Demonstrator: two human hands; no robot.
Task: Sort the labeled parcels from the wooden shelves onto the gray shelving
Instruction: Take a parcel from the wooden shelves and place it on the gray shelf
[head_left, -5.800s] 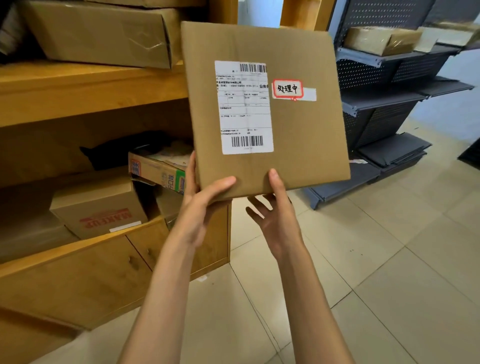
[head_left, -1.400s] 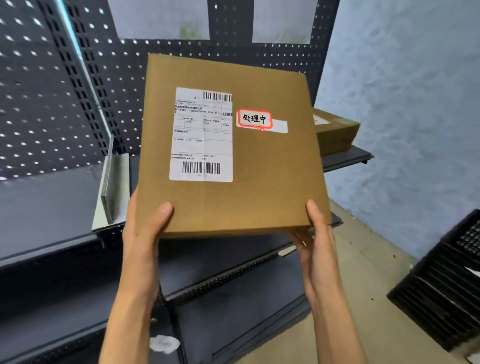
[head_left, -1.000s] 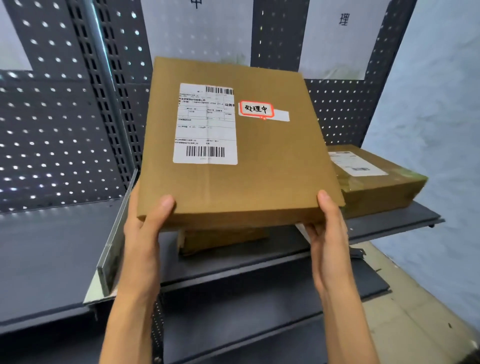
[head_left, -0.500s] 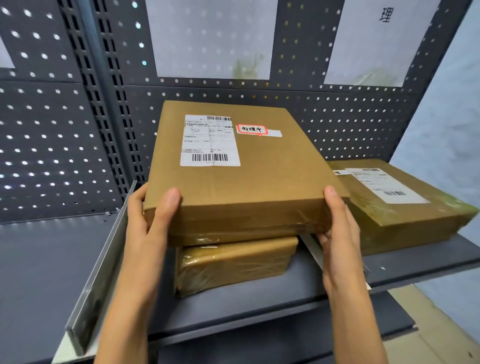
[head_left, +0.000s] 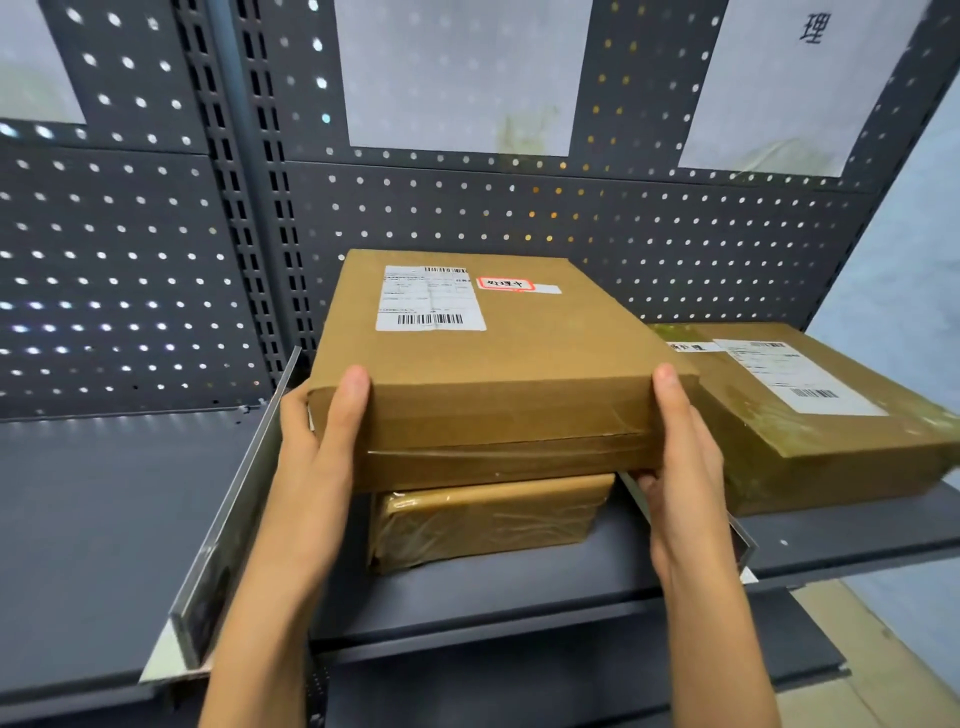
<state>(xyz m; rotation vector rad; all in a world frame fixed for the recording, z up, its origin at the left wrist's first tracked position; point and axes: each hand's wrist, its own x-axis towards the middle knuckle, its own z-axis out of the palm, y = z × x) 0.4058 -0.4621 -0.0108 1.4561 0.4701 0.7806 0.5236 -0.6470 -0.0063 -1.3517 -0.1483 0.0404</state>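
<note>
A flat brown cardboard parcel (head_left: 519, 364) with a white shipping label and a red-framed sticker lies nearly level over a smaller taped parcel (head_left: 488, 519) on the gray shelf (head_left: 467, 592). My left hand (head_left: 322, 431) grips its near left corner, thumb on top and fingers underneath. My right hand (head_left: 680, 441) grips the near right corner the same way. Whether the flat parcel rests fully on the one below cannot be told.
A third, tape-wrapped parcel (head_left: 810, 410) lies on the shelf section to the right. Metal dividers (head_left: 234, 525) stand on either side of the middle section. A perforated gray back panel (head_left: 519, 208) carries paper signs. A lower shelf (head_left: 571, 675) juts out below.
The parcel has gone from tilted upright in front of me to nearly flat and lower, over the smaller parcel on the gray shelf. Both hands keep their grip on its near corners.
</note>
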